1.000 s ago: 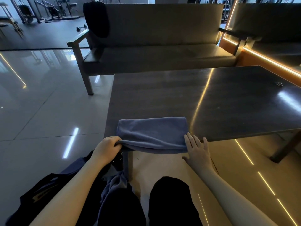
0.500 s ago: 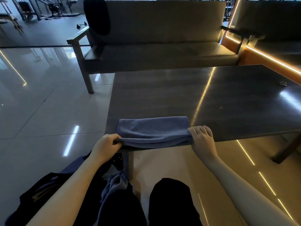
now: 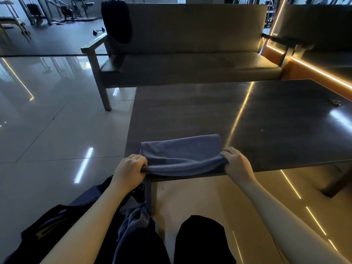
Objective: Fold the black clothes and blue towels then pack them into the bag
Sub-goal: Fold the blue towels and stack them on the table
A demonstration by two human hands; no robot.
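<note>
At the near edge of the dark rectangular table, the folded blue terry towel lies with its long axis left to right, the left hand and right hand each gripping one end, equally near.

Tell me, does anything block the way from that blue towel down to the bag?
Nothing visible does. The left hand and right hand grip the towel at the table edge; the bag lies on the floor below left, under the left forearm.
</note>
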